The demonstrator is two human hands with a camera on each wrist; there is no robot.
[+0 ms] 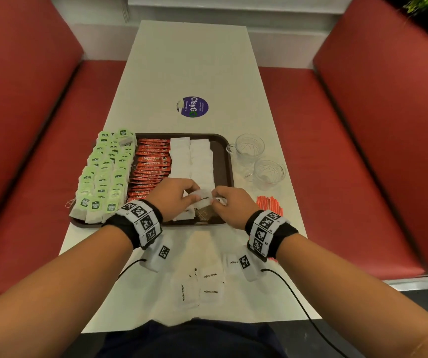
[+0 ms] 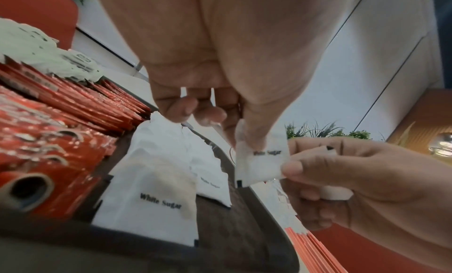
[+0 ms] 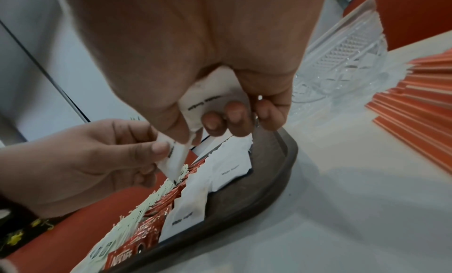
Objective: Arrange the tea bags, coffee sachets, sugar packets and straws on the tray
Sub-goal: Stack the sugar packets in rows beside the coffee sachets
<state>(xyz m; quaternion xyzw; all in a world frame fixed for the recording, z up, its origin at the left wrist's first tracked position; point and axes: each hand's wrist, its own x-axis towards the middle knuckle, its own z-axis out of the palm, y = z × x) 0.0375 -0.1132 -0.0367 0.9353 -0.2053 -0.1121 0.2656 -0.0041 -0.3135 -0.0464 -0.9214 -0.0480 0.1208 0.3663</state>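
A brown tray (image 1: 229, 156) holds green tea bags (image 1: 104, 171) on its left, red coffee sachets (image 1: 151, 164) in the middle and white sugar packets (image 1: 192, 158) in two columns on the right. Over the tray's near end, my left hand (image 1: 182, 192) and right hand (image 1: 219, 200) both pinch one white sugar packet (image 1: 202, 196) between them. In the left wrist view the thumb and a finger pinch its top edge (image 2: 259, 165). My right hand also keeps a second sugar packet (image 3: 208, 95) curled in its palm. Orange straws (image 1: 268, 204) lie on the table right of the tray.
Two glass mugs (image 1: 249, 147) (image 1: 268, 173) stand right of the tray, behind the straws. Several loose sugar packets (image 1: 202, 285) lie on the white table near my body. Red bench seats flank the table. A round purple sticker (image 1: 192, 107) is on the table beyond the tray.
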